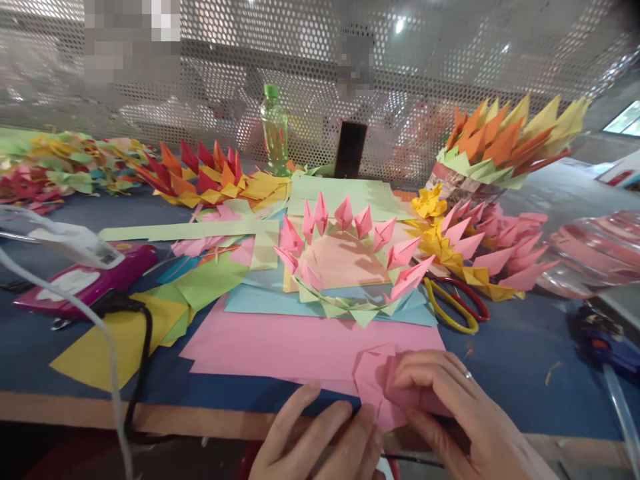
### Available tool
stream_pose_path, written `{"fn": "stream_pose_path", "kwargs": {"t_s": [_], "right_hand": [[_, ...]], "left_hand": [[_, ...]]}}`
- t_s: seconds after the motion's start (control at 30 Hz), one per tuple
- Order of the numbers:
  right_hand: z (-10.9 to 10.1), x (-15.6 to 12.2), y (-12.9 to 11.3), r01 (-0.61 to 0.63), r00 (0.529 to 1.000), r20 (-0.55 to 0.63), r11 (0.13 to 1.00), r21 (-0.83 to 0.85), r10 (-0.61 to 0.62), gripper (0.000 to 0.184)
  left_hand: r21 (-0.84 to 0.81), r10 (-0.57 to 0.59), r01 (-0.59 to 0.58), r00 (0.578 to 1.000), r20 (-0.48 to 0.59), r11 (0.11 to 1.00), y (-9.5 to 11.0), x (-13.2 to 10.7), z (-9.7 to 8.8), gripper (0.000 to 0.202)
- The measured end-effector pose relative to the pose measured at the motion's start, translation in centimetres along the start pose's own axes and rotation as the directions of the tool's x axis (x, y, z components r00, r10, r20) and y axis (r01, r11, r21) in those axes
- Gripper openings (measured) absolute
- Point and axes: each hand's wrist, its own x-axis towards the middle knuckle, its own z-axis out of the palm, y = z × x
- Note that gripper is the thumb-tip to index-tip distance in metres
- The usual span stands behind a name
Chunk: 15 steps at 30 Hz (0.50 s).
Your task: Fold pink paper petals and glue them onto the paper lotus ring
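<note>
A partly folded piece of pink paper (373, 373) is at the table's front edge, between my two hands. My right hand (463, 413), with a ring on one finger, pinches its right side with fingers bent over the fold. Fingertips of my left hand (325, 440) grip the lower left edge of the same piece; the left thumb is mostly hidden. Just behind lie flat pink sheets (270, 343) over the blue tabletop. A ring of folded paper (345, 310), pale green at the base with pink points standing up, rests on stacked sheets beyond them.
Scissors (453, 307) with red and yellow handles lie right of the ring. A magenta glue gun (95, 273) and cables are at left, a blue tool (610, 340) at right. Behind stand a green-capped bottle (275, 133), a phone (350, 150) and a perforated metal screen (310, 40).
</note>
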Motion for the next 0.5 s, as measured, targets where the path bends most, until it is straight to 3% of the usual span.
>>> {"fn": "stream_pose_path", "kwargs": {"t_s": [0.13, 0.27, 0.5], "right_hand": [[-0.4, -0.4, 0.7, -0.015, 0.998, -0.063, 0.999, 0.035, 0.017, 0.023], [-0.3, -0.6, 1.4, -0.105, 0.988, -0.101, 0.988, 0.114, 0.117, 0.025], [0.1, 0.3, 1.9, -0.207, 0.969, -0.16, 0.973, -0.1, 0.19, 0.028]], "left_hand": [[-0.048, -0.025, 0.023, 0.998, -0.049, 0.999, 0.0, -0.1, 0.3, 0.02], [-0.072, -0.059, 0.053, 0.994, -0.096, 0.996, 0.2, -0.1, 0.3, 0.011], [-0.124, -0.1, 0.082, 0.984, -0.146, 0.989, 0.6, 0.2, 0.4, 0.009]]}}
